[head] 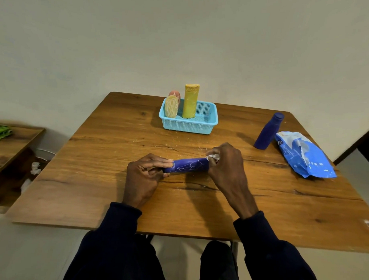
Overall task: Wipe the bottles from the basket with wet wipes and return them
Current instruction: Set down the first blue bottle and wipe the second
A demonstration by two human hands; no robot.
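Left hand [142, 177] pinches the scribbled dark-blue plastic bottle [188, 165] flat at six o'clock, steadying it; right hand [226, 161] grips a white wet wipe [213, 157] round its end (blue mesh basket [189, 125] at twelve).

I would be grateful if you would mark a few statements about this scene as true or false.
1. The left hand and right hand hold a scribbled blue bottle sideways. True.
2. The right hand holds a white wipe at the bottle's end. True.
3. The basket is empty. False: a yellow bottle, a cream bottle and a pink bottle stand in it.
4. The wipes pack lies in the basket. False: it lies on the table beside a second blue bottle.
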